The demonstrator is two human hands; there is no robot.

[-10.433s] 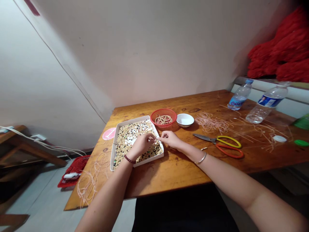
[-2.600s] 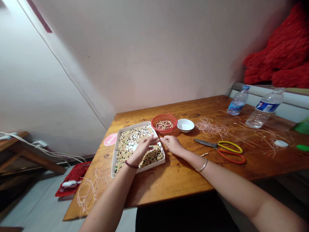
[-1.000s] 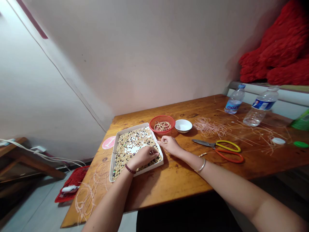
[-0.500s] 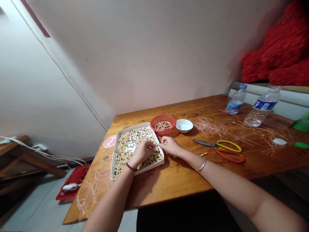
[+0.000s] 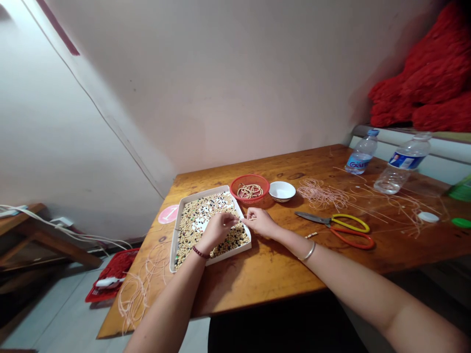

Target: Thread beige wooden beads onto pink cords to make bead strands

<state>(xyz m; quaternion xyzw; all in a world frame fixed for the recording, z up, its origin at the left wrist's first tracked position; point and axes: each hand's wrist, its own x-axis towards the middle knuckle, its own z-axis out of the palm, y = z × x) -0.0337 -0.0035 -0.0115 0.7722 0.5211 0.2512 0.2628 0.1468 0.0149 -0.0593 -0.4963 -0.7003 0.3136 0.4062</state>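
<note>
Behind the bead tray (image 5: 172, 235) sits a red basket (image 5: 250, 176).

Beads (image 5: 195, 235) in the white tray (image 5: 175, 230) partly hidden beneath the left hand (image 5: 217, 232). Item pinched by the right hand (image 5: 260, 221) too small to identify. Beaded loops (image 5: 249, 191) in the red basket too small to resolve singly. Left forearm (image 5: 162, 304) and right forearm (image 5: 368, 294) cut off by lower edge. Red fabric (image 5: 434, 83) and green object (image 5: 464, 189) cut off at right edge; the latter unidentifiable.

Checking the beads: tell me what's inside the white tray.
Loose tan, dark and green beads fill the white tray, with a bare patch of its floor showing. Whatever lies beneath the left hand is covered.
</note>
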